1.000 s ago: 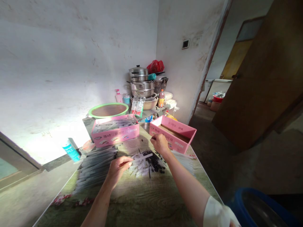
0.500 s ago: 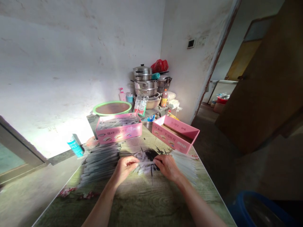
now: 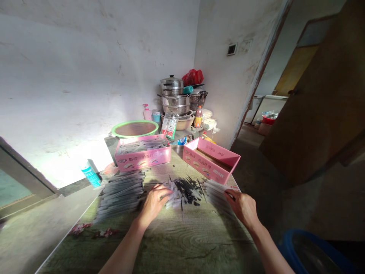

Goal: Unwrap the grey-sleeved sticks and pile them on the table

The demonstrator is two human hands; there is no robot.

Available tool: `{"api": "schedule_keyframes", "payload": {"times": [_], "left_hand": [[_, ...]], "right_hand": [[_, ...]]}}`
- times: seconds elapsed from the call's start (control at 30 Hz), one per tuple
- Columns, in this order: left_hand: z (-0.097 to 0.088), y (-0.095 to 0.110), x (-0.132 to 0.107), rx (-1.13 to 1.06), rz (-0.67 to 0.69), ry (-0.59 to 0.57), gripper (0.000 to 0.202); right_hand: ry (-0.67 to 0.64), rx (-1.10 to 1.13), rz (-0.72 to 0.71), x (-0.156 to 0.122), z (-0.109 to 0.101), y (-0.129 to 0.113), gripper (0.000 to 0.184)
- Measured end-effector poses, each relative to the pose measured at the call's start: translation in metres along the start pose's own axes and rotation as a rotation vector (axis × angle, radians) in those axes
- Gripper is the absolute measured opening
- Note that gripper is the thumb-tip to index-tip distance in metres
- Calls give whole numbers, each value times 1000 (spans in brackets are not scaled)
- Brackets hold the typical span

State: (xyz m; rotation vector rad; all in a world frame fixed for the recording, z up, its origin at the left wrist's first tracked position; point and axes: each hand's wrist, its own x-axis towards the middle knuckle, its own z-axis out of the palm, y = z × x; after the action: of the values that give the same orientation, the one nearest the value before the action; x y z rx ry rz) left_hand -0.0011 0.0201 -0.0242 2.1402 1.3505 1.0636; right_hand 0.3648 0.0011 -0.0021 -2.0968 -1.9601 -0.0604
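Note:
My left hand (image 3: 155, 199) is at the middle pile, thumb and fingers closing at the edge of the short whitish pieces (image 3: 174, 199); what is between the fingertips is too small to make out. Small black pieces (image 3: 189, 190) lie heaped against the whitish ones. My right hand (image 3: 243, 205) is over the row of thin translucent tubes (image 3: 216, 194) on the right, its fingertips pinched on a tube there. A larger stack of greyish translucent tubes (image 3: 119, 196) lies left of my left hand.
Behind the piles stand a pink box (image 3: 142, 160) filled with tubes and a second pink box (image 3: 211, 160) with its bottom showing. A green-rimmed basin (image 3: 135, 129), stacked pots (image 3: 175, 101) and a bottle (image 3: 197, 117) stand farther back. A blue can (image 3: 91, 176) is beyond the table's left edge.
My hands have moved apart from the whitish tube they held between them. The right hand has gone right to the tube row; the left stays by the middle pile, uncovering the black pieces.

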Motion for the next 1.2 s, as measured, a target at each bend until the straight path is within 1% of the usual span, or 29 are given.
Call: {"api": "schedule_keyframes", "payload": {"times": [0.07, 0.17, 0.3, 0.4, 0.5, 0.57, 0.67, 0.73, 0.8, 0.87, 0.97, 1.03, 1.1, 1.13, 1.2], "left_hand": [[2, -2, 0, 24, 17, -5, 22], [3, -3, -2, 32, 33, -16, 23], [0, 1, -5, 14, 13, -28, 25], [-2, 4, -6, -1, -19, -19, 27], [-3, 3, -6, -5, -34, -13, 27], [-3, 2, -6, -11, -43, -13, 26], [-2, 1, -6, -25, -33, 7, 23], [-3, 0, -6, -33, -31, 51, 22], [-5, -1, -6, -37, -44, 113, 22], [-11, -4, -7, -23, -65, 181, 21], [-31, -13, -9, 78, -107, 291, 17], [-48, -22, -12, 176, -162, 345, 16], [-65, -31, -17, 254, -231, 326, 17], [-71, -35, -20, 278, -251, 288, 17], [-79, -39, -25, 313, -277, 175, 15]], "right_hand": [[-14, -23, -11, 1, -1, 2, 30], [-45, -78, -7, 2, -2, -3, 30], [-102, -155, 16, 3, 1, -7, 30], [-98, -125, 24, 5, 6, -6, 32], [-84, -99, -14, 9, 11, -9, 33], [-66, -100, -28, 11, 11, -17, 33], [-40, -77, -74, 16, 10, -42, 31], [-16, -20, -128, 19, 13, -63, 30], [34, 64, -178, 19, 21, -85, 31], [126, 132, -213, 14, 33, -105, 34], [346, 218, -279, 1, 53, -126, 48], [418, 278, -417, -9, 63, -133, 53], [439, 322, -539, -16, 67, -136, 53], [443, 336, -575, -17, 68, -136, 51], [449, 356, -598, -19, 67, -136, 49]]}}
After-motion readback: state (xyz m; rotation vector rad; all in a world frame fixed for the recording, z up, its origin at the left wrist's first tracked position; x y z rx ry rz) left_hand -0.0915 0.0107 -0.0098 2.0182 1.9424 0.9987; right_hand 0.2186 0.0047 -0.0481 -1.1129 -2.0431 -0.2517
